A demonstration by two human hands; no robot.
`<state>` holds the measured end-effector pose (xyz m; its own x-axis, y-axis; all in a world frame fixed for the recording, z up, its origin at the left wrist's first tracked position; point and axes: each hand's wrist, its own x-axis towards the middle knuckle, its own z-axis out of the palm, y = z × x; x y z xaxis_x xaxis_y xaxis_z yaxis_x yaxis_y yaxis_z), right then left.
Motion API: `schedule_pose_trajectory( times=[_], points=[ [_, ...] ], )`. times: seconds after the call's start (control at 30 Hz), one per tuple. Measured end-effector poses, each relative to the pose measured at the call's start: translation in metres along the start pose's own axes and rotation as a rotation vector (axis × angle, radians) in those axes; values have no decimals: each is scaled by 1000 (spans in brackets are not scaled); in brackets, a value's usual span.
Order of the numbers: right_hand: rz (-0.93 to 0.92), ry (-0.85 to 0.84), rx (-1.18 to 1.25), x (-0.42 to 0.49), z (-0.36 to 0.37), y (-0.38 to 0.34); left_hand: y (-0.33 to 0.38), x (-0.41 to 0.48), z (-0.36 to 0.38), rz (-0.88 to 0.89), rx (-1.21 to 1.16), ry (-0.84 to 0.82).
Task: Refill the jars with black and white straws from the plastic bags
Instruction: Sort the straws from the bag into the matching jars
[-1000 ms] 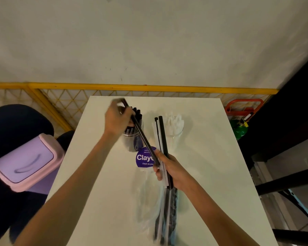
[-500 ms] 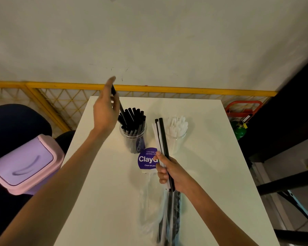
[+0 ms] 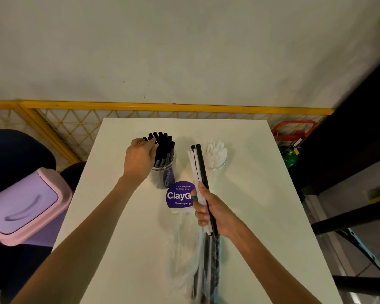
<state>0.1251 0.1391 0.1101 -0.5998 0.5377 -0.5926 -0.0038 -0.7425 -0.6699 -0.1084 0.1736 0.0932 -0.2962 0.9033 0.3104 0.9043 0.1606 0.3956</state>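
Black-straw jar [image 3: 162, 172]: clear, upright, in the far-left part of the desk [image 3: 250, 216], packed with black straws [image 3: 162, 145] that stick out above the rim. White-straw jar [image 3: 217, 166]: clear, upright, to its right, apart from it, holds white straws [image 3: 215, 150].

Left hand [image 3: 139, 157] is over the left side of the black-straw jar, its fingers [image 3: 148, 142] bent down onto the straw tops. Cannot tell if they pinch one straw or only touch.

Right hand [image 3: 211, 210] is mid-desk, its fingers [image 3: 201, 207] clamped around a held bundle [image 3: 199, 170] of several white straws plus two black ones. The bundle tips point to the far edge and end between the two jars.

Plastic bag [image 3: 182, 255]: clear, crumpled, lies flat along the desk middle toward the near edge, with more black and white straws inside. It sits just below the right hand, under the bundle's lower ends.

A round purple sticker [image 3: 177, 195] reading "ClayGo" sits on the desk between the black-straw jar and the bag, with its right edge hidden by the right hand.

Off the desk, a pink-and-purple bin [image 3: 24, 207] is at left. A yellow railing [image 3: 140, 105] with mesh runs beyond the far edge. A red frame [image 3: 294, 128] and a green object [image 3: 290, 159] are past the far-right corner.
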Motion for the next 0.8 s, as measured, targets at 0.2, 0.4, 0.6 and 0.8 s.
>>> schedule_pose_trajectory(
  times=[0.2,0.4,0.6,0.8],
  points=[
    [-28,10,7,-4,-6,2,27,-3,-9,-30,-33,173],
    [-94,97,-54,-7,-4,6,96,-13,-22,-131,-422,4],
    [-183,213,-220,-13,-5,10,132,-30,-2,-311,-362,-272],
    [-158,203,-205,-19,-11,12,135,-32,13,-405,-413,-328]
  ],
)
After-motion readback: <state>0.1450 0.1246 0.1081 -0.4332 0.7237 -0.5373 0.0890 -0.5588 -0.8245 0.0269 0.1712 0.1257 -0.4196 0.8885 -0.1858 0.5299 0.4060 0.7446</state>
